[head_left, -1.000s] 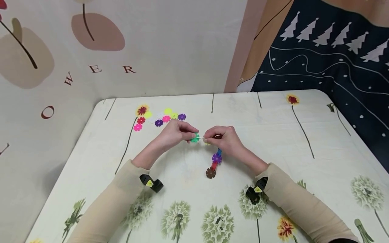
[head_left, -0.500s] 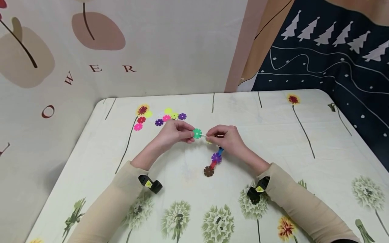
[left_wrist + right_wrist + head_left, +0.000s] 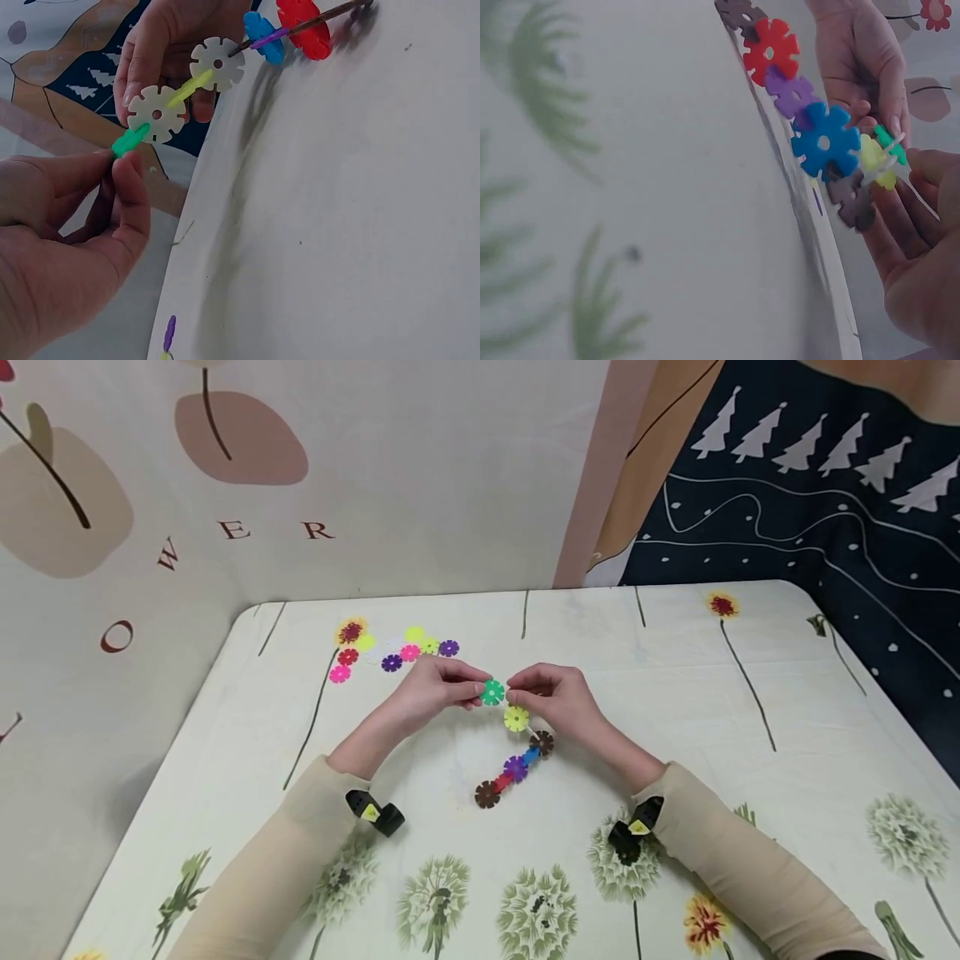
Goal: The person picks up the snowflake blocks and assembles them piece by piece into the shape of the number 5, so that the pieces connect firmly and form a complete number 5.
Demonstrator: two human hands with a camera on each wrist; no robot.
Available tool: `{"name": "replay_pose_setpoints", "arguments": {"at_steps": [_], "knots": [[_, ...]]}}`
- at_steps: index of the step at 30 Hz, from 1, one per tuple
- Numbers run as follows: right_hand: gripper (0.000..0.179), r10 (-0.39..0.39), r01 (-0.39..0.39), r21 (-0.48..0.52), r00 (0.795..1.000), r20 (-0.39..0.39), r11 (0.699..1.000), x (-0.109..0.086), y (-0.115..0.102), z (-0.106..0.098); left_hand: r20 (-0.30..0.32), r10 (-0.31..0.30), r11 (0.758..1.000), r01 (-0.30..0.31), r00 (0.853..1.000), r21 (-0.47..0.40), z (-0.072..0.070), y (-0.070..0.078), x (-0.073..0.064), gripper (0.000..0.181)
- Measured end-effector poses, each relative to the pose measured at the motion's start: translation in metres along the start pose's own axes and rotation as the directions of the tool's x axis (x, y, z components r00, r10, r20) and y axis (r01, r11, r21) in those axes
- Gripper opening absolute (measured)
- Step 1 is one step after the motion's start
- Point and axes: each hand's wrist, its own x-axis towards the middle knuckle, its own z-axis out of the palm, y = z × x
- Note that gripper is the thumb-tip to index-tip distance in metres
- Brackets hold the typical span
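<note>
Between thumb and fingertips, my left hand [image 3: 438, 689] pinches a green snowflake disc [image 3: 492, 692] by its edge. Linked below it hangs a chain of notched discs: white [image 3: 157, 114], yellow [image 3: 516, 719], a second white disc [image 3: 217, 64], brown [image 3: 542, 742], blue [image 3: 826, 142], purple [image 3: 515, 768], red [image 3: 771, 52] and a brown end disc [image 3: 487, 794]. Close beside the upper discs is my right hand [image 3: 558, 697], thumb and index tips slightly parted. In the left wrist view the upper white disc's face shows uncovered in front of its fingers.
Several loose snowflake discs lie at the back left of the table [image 3: 420, 827], including a red one [image 3: 348, 657], a pink one [image 3: 340, 674] and purple ones [image 3: 392, 662]. Behind them rises a printed cloth wall [image 3: 450, 468].
The green disc shifts slightly right in my left fingers. My right fingertips rise a little and part from the white disc's edge. The chain swings left and the yellow disc comes into full view.
</note>
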Motion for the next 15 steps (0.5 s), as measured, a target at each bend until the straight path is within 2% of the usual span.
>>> {"name": "replay_pose_setpoints", "arguments": {"at_steps": [10, 15], "knots": [[0.019, 0.054, -0.054, 0.057, 0.999, 0.001, 0.997, 0.004, -0.002, 0.004, -0.009, 0.024, 1.0, -0.024, 1.0, 0.002, 0.006, 0.001, 0.0, 0.019], [0.019, 0.067, -0.067, 0.07, 0.998, 0.007, 0.995, 0.002, -0.002, 0.001, -0.031, 0.019, 1.0, -0.019, 0.999, 0.02, -0.008, -0.003, -0.002, 0.028]]}}
